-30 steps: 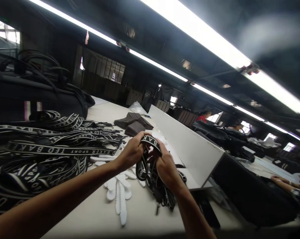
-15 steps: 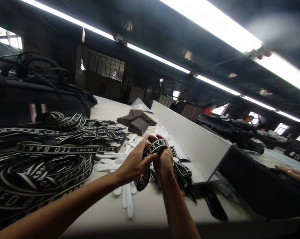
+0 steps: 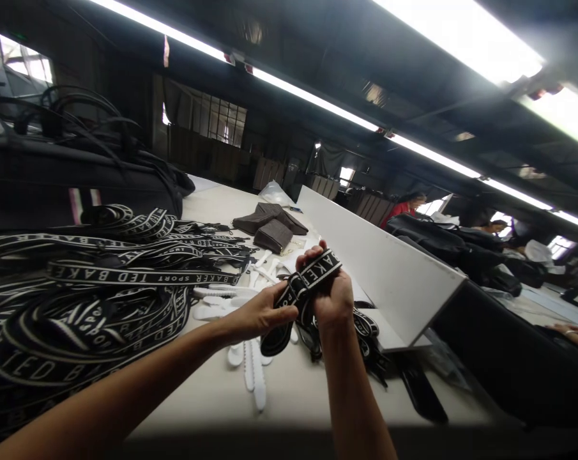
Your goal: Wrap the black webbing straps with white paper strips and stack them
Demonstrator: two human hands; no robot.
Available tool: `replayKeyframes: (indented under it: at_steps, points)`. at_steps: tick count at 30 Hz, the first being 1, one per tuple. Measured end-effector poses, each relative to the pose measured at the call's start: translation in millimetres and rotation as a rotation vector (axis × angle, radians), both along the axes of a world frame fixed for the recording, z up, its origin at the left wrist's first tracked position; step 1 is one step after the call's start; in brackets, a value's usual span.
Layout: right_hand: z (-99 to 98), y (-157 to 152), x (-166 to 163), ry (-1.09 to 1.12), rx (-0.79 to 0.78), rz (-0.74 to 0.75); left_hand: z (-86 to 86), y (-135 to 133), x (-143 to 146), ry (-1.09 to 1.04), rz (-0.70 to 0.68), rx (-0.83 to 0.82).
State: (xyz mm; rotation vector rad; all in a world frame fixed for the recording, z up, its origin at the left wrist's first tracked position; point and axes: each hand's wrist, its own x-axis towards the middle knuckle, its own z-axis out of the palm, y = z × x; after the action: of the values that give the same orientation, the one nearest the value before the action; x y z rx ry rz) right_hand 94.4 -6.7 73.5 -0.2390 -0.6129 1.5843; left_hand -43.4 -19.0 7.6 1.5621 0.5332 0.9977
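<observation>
Over the table's middle, a black webbing strap (image 3: 321,268) with white lettering and edge stripes is folded into loops between my hands. My left hand (image 3: 264,312) pinches it from the left, thumb against the strap beside a dark slider buckle (image 3: 297,285). Wrapped round the other end is my right hand (image 3: 334,297), its fingers curled behind the strap. Under my hands, white toothed plastic strips (image 3: 254,370) lie on the table. More folded straps (image 3: 365,326) rest just right of my right wrist, partly hidden by it.
A large pile of lettered straps (image 3: 87,319) covers the left side, with a black bag (image 3: 78,172) behind it. Dark fabric pieces (image 3: 272,233) lie farther back. A white upright board (image 3: 379,262) stands right, near a black phone-like object (image 3: 420,390). Co-workers (image 3: 406,207) are beyond.
My hands have drawn slightly apart, and the right has moved right and turned. The strap now lies straighter between them, showing its buckle. The view has shifted a little.
</observation>
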Motion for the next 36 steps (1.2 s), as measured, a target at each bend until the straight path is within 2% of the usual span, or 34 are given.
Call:
replayKeyframes:
  at_steps: [3, 6, 12, 16, 21, 24, 26, 29, 36]
  points:
    - [8.7, 14, -3, 0.111, 0.073, 0.022, 3.7, -4, -6, -0.113, -0.106, -0.189]
    - [18.4, 28, -11, 0.172, 0.157, 0.020, 15.8, 1, -15, -0.152, -0.126, -0.301]
    - [34.9, 52, -27, 0.228, 0.336, -0.007, 40.3, 18, -33, -0.126, -0.196, -0.327]
    - [26.2, 61, -26, 0.121, 0.302, -0.045, 41.1, 23, -45, 0.024, -0.085, -0.212]
    - [-18.7, 82, -19, -0.109, -0.077, -0.073, 24.3, 38, -63, 0.360, 0.256, 0.098]
    - [-50.0, 95, -20, -0.165, -0.266, -0.124, 8.6, 51, -69, 0.540, 0.322, 0.177]
    - [-66.7, 102, -23, -0.174, -0.305, -0.149, -2.9, 58, -69, 0.573, 0.273, 0.105]
    - [-82.6, 112, -28, -0.177, -0.304, -0.150, -22.0, 66, -68, 0.483, 0.199, -0.074]
    - [-103.0, 137, -37, -0.134, -0.320, -0.104, -68.1, 70, -63, 0.227, 0.251, -0.313]
